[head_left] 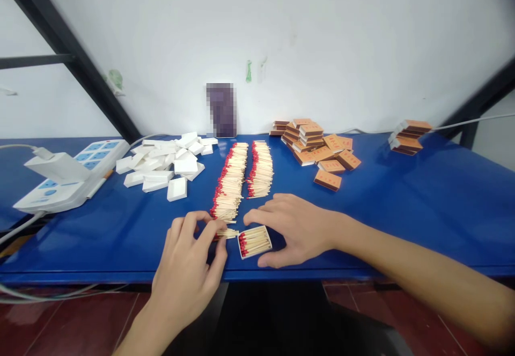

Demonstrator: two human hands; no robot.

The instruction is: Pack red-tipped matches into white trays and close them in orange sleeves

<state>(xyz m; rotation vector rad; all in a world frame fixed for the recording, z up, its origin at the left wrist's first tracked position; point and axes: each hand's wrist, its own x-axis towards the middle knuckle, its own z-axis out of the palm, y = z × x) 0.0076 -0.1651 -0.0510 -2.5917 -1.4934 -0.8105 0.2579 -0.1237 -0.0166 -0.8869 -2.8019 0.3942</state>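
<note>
My left hand (193, 254) pinches a small bunch of red-tipped matches (228, 233) between thumb and fingers, just left of a white tray (270, 245) filled with matches. My right hand (295, 230) is open around the tray's right side, thumb near its lower right corner and fingers curved above it; whether they touch it is hard to tell. Beyond the hands lie two long rows of matches, a longer left row (231, 184) and a right row (261, 168), red heads toward the left.
A heap of white trays (177, 160) lies left of the rows. Orange-brown matchboxes (311, 144) are piled to the right, with another stack (410, 136) farther right. A power strip (72, 176) sits on the blue table (382, 216); a pixelated object (222, 110) leans on the wall.
</note>
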